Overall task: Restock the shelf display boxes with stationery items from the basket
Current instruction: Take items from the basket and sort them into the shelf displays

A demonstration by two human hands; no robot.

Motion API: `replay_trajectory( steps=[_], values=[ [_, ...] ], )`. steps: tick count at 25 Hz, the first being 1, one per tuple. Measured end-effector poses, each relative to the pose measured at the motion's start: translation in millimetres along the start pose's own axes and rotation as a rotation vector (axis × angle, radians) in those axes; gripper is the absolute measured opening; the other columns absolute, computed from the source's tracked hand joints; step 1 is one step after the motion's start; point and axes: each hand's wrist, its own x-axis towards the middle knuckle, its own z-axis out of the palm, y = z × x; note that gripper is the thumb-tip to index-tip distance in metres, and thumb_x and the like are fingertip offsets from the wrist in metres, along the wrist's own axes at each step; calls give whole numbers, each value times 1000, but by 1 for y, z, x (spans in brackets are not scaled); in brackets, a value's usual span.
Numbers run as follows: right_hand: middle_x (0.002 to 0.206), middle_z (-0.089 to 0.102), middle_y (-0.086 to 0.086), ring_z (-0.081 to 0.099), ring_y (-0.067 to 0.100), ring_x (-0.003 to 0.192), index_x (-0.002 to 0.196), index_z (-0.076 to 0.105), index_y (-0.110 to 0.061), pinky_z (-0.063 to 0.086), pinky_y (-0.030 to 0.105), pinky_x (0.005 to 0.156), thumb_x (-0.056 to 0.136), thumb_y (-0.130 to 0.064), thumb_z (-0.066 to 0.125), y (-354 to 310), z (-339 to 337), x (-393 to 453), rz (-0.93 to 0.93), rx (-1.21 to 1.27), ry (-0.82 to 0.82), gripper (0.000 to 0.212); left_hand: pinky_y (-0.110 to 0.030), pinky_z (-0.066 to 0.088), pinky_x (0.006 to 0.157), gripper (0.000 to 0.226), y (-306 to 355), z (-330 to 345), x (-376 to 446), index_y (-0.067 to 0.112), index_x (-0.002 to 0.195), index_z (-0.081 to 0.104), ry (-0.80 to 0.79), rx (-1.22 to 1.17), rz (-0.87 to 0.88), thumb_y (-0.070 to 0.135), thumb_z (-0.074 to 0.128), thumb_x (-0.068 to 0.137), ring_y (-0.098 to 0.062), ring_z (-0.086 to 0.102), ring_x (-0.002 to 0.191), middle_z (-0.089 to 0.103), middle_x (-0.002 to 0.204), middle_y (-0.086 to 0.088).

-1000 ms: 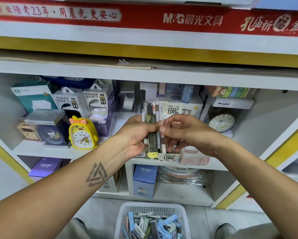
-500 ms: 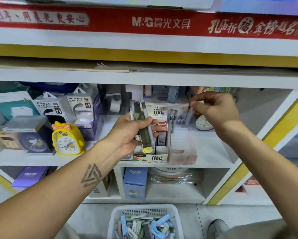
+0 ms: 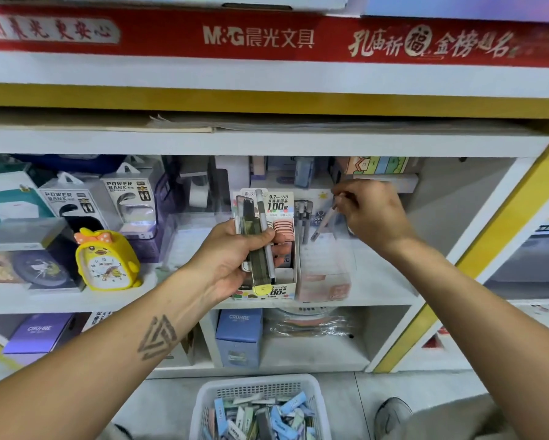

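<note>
My left hand grips a bundle of slim stationery packs, dark and white, upright in front of the printed lead display box on the middle shelf. My right hand pinches one thin pink pen-like item, tilted down over the clear plastic display box just right of the printed box. The white basket sits on the floor below, filled with several blue, green and grey packs.
A yellow duck alarm clock and power bank boxes stand to the left on the same shelf. Blue and purple boxes fill the lower shelf. A shoe shows at the bottom right. A yellow shelf post slants at the right.
My right hand left the bundle, moved up and right with one thin item, and now lowers it toward the clear box. My left hand keeps holding the bundle.
</note>
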Motion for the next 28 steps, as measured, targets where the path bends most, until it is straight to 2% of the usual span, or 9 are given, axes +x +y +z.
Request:
replay_trajectory(
  steps=[5, 8, 12, 16, 18, 22, 25, 27, 28],
  values=[
    [96, 76, 14, 71, 27, 91, 110, 73, -1, 56, 33, 82, 96, -4, 55, 4, 14, -1, -81, -44, -19, 22, -39, 60, 64, 21, 0, -5, 1, -3, 110, 66, -18, -10, -10, -2, 66, 89, -40, 73, 94, 72, 102, -26],
    [87, 74, 19, 70, 33, 82, 96, 71, 4, 57, 45, 74, 95, -2, 54, 4, 19, 1, -71, -45, -50, 19, -39, 60, 64, 22, 0, -7, 1, -3, 111, 66, -24, -10, -10, -2, 66, 88, -40, 73, 92, 72, 102, -26],
    [80, 70, 21, 67, 36, 77, 86, 68, 3, 55, 46, 65, 95, -3, 53, 2, 24, 0, -99, -103, -115, 19, -41, 61, 65, 25, 1, -9, 0, -5, 112, 65, -25, -8, -13, -1, 67, 87, -37, 74, 89, 73, 100, -26],
    [85, 70, 16, 68, 35, 81, 105, 58, -7, 57, 48, 71, 95, -8, 56, 1, 28, 1, -22, 5, -94, 10, -42, 61, 66, 24, 1, -10, -2, -5, 110, 65, -29, -10, -10, -1, 67, 87, -38, 74, 90, 73, 100, -26],
    [86, 69, 16, 68, 35, 81, 103, 53, -6, 57, 50, 72, 96, -7, 54, 1, 31, 1, -2, 29, -79, 7, -43, 61, 67, 21, 1, -10, -3, -4, 109, 66, -34, -7, -10, -2, 67, 87, -39, 73, 91, 73, 101, -26],
    [93, 72, 23, 69, 39, 86, 105, 67, 3, 58, 51, 76, 90, 7, 49, 2, 36, 1, -8, -65, -154, 25, -42, 62, 66, 14, 2, -8, -7, -3, 102, 68, -36, 21, -20, -2, 67, 88, -37, 74, 87, 74, 98, -25],
    [112, 72, 19, 67, 34, 104, 116, 69, 1, 53, 31, 95, 86, 9, 50, -4, 34, 0, 14, -70, -99, 37, -39, 62, 64, 9, 3, -4, -10, -1, 96, 71, -55, 31, -40, -1, 68, 87, -35, 75, 84, 74, 97, -26],
    [109, 73, 8, 69, 22, 98, 117, 71, -7, 48, 16, 87, 92, -2, 55, -14, 28, 1, 110, 62, -92, 30, -36, 61, 63, 10, 4, -1, -11, 0, 96, 72, -66, 40, -54, 1, 69, 86, -32, 75, 80, 74, 98, -25],
    [99, 75, 4, 70, 18, 86, 113, 72, -10, 50, 17, 77, 95, -8, 58, -21, 26, 1, 186, 201, -148, 23, -34, 60, 61, 11, 4, 1, -12, 0, 96, 73, -71, 49, -59, 1, 70, 86, -30, 75, 77, 74, 97, -24]
  ],
)
